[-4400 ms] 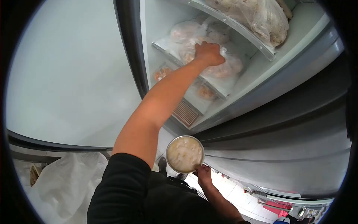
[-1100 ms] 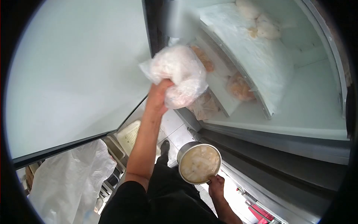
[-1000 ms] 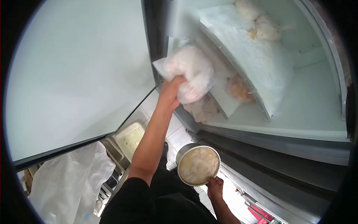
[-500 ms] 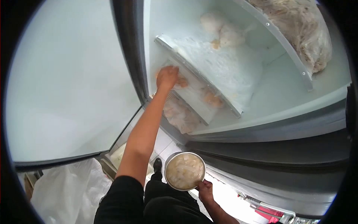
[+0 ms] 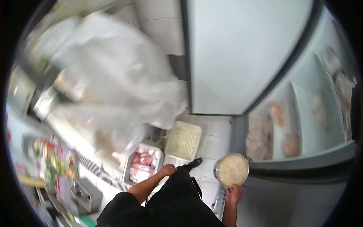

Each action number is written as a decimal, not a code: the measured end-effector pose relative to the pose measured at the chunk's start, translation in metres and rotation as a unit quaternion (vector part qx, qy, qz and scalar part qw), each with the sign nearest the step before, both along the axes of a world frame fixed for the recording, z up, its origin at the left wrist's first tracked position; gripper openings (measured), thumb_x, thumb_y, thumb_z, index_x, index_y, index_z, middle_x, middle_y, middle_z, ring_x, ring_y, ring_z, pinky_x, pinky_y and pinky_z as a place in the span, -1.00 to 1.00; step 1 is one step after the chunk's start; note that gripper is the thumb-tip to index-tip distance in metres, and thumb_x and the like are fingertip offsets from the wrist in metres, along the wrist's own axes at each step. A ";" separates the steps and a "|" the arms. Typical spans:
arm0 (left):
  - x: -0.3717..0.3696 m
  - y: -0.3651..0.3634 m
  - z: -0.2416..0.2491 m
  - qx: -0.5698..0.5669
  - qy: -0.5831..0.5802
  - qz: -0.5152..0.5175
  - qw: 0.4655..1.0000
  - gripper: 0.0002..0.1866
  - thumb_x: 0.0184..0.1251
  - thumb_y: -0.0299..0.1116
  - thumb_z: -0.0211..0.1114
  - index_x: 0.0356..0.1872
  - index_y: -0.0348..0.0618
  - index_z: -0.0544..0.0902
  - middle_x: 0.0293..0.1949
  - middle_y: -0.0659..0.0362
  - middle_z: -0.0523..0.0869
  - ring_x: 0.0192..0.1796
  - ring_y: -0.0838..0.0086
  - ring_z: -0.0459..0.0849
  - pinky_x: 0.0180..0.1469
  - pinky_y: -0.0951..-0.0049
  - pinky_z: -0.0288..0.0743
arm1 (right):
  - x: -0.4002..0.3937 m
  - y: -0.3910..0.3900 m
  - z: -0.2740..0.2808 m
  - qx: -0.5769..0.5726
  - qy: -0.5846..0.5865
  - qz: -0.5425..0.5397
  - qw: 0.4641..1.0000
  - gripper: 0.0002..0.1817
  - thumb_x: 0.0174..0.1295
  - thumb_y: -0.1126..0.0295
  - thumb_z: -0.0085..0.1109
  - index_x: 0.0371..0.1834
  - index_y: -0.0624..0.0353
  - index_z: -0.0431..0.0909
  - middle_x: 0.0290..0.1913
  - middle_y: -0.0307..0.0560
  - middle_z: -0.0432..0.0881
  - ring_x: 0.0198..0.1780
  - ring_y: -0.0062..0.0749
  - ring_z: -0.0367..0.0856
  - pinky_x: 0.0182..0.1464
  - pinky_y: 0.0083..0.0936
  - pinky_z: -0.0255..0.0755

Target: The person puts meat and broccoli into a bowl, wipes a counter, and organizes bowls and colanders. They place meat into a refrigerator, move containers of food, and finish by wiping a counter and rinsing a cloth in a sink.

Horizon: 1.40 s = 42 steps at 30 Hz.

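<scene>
My right hand (image 5: 234,193) grips the near rim of a round metal bowl (image 5: 216,174), its fingers closed on the edge. Cloudy liquid with pale pieces (image 5: 232,169) fills much of the bowl, which is upright beside the freezer's front edge. Close to my thigh hangs my left hand (image 5: 167,170), back towards me and its fingers hidden from view. A metal tray (image 5: 159,157) of red-and-white meat packs lies below and to its left. A cream plastic crate (image 5: 189,132) rests on the floor beyond that hand.
The freezer door (image 5: 242,56) stands open ahead. Shelves with bagged orange and pale food (image 5: 277,113) show at right. White plastic sheeting (image 5: 113,64) covers things at left. Beyond it sits a tray of mixed vegetables (image 5: 56,162). A drain grate (image 5: 89,166) crosses the tiled floor.
My left hand has come out of the freezer and down to my thigh. The view has swung left, bringing in the meat tray and crate. My right hand still holds the bowl.
</scene>
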<state>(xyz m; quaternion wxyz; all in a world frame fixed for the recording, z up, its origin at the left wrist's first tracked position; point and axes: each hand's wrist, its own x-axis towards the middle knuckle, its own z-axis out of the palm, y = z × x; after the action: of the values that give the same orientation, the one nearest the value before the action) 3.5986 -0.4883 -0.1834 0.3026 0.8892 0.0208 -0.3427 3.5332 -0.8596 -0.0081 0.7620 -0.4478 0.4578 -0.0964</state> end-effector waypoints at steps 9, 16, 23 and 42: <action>-0.084 0.141 0.004 -0.124 -0.152 0.649 0.735 -0.63 0.27 -0.15 0.06 -0.36 -0.30 0.63 -0.42 -0.04 0.69 -0.38 0.20 0.70 -0.39 0.21 0.54 | -0.015 -0.004 -0.029 0.014 0.009 0.135 0.991 -0.91 0.00 0.46 0.05 -0.39 0.14 0.43 -0.50 -0.25 0.37 -0.41 -0.38 0.52 -0.14 -0.23 0.58; 0.035 0.263 0.104 -0.284 -0.268 0.753 0.530 -0.60 0.32 -0.08 0.02 -0.14 -0.24 0.56 -0.44 0.10 0.62 -0.46 0.41 0.61 -0.57 0.40 0.50 | -0.030 0.044 -0.008 0.018 -0.026 0.151 0.988 -0.64 0.05 0.43 0.01 -0.05 0.32 0.42 -0.23 -0.06 0.52 -0.13 -0.20 0.57 0.03 -0.22 0.49; 0.096 0.331 0.076 -0.300 -0.193 0.730 0.583 -0.60 0.12 -0.30 0.24 -0.14 -0.49 0.56 -0.29 -0.04 0.66 -0.41 0.23 0.66 -0.47 0.23 0.54 | -0.031 0.089 0.005 0.017 -0.060 0.092 0.994 -0.76 0.09 0.44 0.02 -0.16 0.29 0.43 -0.37 -0.17 0.41 -0.24 -0.33 0.49 0.05 -0.20 0.46; -0.134 0.275 0.105 -0.227 -0.185 0.737 0.610 -0.93 -0.02 -0.55 0.09 -0.54 -0.34 0.53 -0.59 0.08 0.56 -0.53 0.33 0.65 -0.58 0.29 0.62 | -0.056 0.070 0.005 0.031 -0.014 0.099 0.995 -0.66 0.15 0.45 0.02 0.02 0.28 0.43 0.01 -0.03 0.57 0.04 -0.24 0.56 0.14 -0.18 0.42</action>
<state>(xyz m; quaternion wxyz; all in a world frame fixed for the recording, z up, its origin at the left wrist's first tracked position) 3.4643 -0.2137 -0.0788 0.6426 0.5214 0.5338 0.1739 3.4775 -0.7898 -0.0032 0.7877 -0.4653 0.4037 -0.0123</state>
